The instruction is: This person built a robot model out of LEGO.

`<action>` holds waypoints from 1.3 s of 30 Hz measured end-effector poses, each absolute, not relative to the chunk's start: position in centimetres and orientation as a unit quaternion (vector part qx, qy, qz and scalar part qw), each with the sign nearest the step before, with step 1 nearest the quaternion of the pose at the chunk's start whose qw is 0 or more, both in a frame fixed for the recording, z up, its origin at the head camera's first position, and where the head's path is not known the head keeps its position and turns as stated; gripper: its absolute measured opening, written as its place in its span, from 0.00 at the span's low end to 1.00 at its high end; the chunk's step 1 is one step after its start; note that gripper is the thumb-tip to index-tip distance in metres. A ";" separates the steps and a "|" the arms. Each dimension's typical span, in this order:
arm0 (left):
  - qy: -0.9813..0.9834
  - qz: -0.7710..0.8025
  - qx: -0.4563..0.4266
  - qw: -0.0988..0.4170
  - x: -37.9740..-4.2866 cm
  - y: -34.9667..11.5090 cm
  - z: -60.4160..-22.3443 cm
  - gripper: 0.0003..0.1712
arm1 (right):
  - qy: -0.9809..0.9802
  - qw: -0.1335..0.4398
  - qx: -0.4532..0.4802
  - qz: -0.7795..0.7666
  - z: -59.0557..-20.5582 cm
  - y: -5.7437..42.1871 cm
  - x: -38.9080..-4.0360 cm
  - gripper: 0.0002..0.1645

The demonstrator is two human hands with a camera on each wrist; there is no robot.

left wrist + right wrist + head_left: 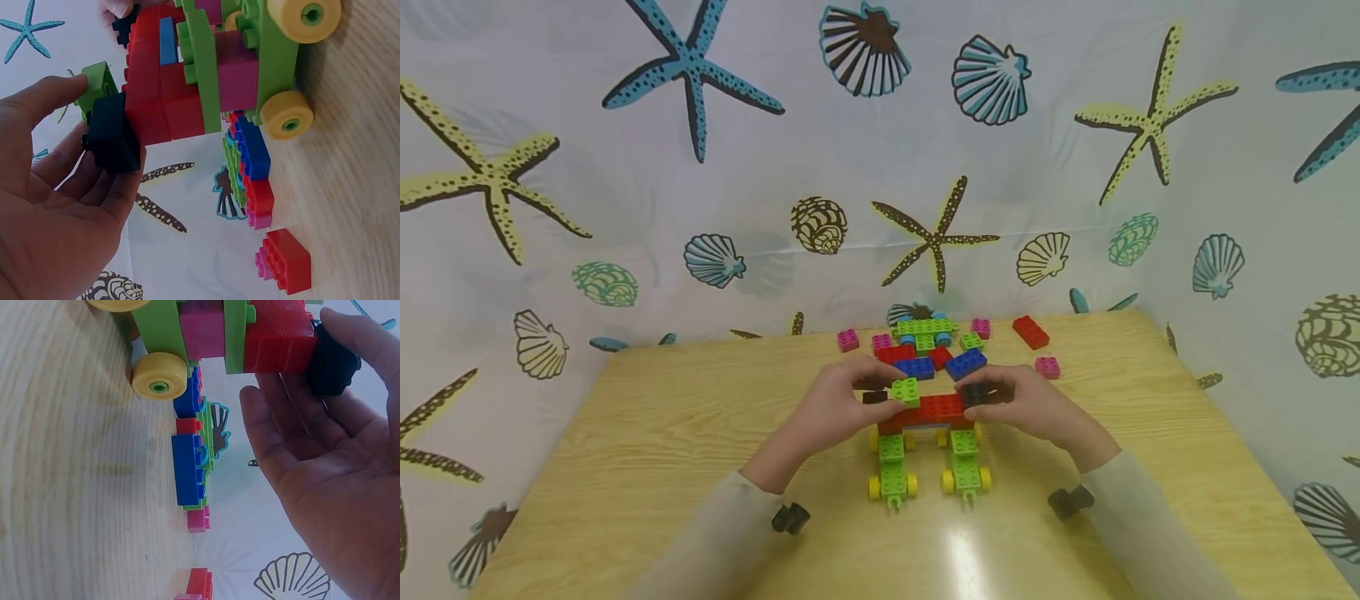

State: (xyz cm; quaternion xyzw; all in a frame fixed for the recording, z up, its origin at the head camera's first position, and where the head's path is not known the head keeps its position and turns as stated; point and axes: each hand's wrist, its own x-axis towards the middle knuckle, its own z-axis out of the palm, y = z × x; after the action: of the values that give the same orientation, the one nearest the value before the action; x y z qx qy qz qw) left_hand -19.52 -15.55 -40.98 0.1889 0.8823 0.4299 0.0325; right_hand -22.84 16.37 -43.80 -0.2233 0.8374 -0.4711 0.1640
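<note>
A toy-brick build stands on the table, with red bricks (942, 407) across its top and green wheeled bases (892, 479) with yellow wheels underneath. My left hand (842, 406) pinches a light green brick (905, 392) at the build's left end, beside a black brick (114, 134) that sits on the red ones. In the left wrist view, fingers also pass behind that black brick. At the opposite end, my right hand (1026, 402) holds another black brick (332, 361) between thumb and fingers, against the red bricks. Pink bricks (236, 70) show between the green layers.
Behind the build lie blue bricks (966, 363), a loose red brick (1031, 332), pink bricks (847, 340) and a green wheeled piece (925, 327) with blue wheels. The wooden table (700, 417) ends at a shell-patterned cloth (760, 167).
</note>
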 end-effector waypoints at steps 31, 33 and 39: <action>0.912 0.345 0.219 0.043 -19.9 -14.6 -41.3 0.20 | 0.834 0.161 -0.231 -0.475 -44.1 16.5 -22.9 0.25; 0.913 0.343 0.217 0.042 -19.9 -14.5 -41.3 0.20 | 0.834 0.160 -0.232 -0.474 -44.1 16.4 -22.9 0.24; 0.914 0.339 0.219 0.032 -19.7 -14.6 -41.6 0.21 | 0.836 0.160 -0.230 -0.472 -44.0 16.4 -22.8 0.24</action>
State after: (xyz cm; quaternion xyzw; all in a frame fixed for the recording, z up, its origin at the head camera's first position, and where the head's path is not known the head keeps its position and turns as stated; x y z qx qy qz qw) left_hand -19.74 -14.57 -41.58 0.2187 0.9145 0.3389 0.0324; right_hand -22.79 16.44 -43.96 -0.2295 0.8359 -0.4722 0.1598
